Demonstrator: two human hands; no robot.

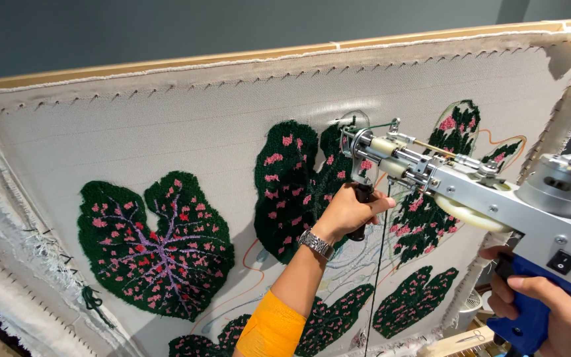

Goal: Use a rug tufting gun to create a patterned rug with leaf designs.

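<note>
A silver and blue tufting gun (497, 205) points its needle tip at the stretched white cloth (166, 125). My left hand (351, 210) grips the gun's black front handle; a metal watch sits on that wrist and an orange sleeve on the forearm. At the lower right, my right hand (556, 311) wraps the blue rear grip. The needle meets the cloth beside a half-filled dark green leaf with pink spots (299, 185). A dark yarn strand (379, 264) hangs down from the gun.
A finished green leaf with pink spots and purple veins (156, 244) lies at the left. More tufted leaves (414, 301) sit lower right and at the upper right. A wooden frame (232, 58) holds the cloth. Frayed cloth edges hang at the left.
</note>
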